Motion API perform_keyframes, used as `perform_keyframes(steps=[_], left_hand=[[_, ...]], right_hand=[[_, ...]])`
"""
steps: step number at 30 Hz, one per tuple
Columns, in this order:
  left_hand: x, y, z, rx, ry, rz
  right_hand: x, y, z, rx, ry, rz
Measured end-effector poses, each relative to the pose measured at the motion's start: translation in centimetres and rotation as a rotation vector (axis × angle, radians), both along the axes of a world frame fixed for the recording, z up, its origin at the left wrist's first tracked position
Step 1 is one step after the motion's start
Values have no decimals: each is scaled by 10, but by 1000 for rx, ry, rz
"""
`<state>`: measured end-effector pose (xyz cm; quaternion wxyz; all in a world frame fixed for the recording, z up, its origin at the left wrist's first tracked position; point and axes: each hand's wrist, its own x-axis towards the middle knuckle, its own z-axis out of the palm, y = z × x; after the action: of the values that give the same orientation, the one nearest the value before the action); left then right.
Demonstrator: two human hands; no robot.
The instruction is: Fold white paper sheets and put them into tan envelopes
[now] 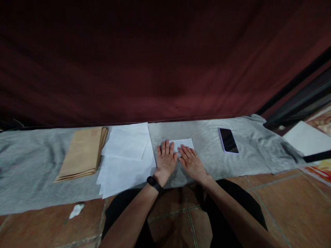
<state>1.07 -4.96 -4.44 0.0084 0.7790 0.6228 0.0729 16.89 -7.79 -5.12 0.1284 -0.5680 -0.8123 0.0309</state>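
Note:
A small white piece of paper, seemingly folded [184, 142], lies on the grey cloth [207, 165] in front of me. My left hand [166, 159] rests flat with its fingers stretched out over the left part of the paper. Over the right part, my right hand [191, 162] lies palm down, fingers extended and slightly spread. Both hands cover much of the paper, so its lower edge is hidden. Close by on the left is a stack of loose white sheets [124, 172], with smaller sheets on top.
Left of the white sheets lies a stack of brown paper envelopes or bags [81, 151]. A phone in a light purple case [229, 140] is on the right. Behind the cloth hangs a dark red curtain [165, 86]. A crumpled white scrap [76, 210] lies on the tiled floor [292, 203].

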Motion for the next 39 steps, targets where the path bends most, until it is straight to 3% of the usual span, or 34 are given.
perform_keyframes(steps=[11, 39], left_hand=[[-1, -1, 4, -19, 4, 14], [-10, -6, 15, -35, 69, 80]], right_hand=[[7, 3, 0, 10, -26, -139], [27, 11, -3, -20, -46, -277]])
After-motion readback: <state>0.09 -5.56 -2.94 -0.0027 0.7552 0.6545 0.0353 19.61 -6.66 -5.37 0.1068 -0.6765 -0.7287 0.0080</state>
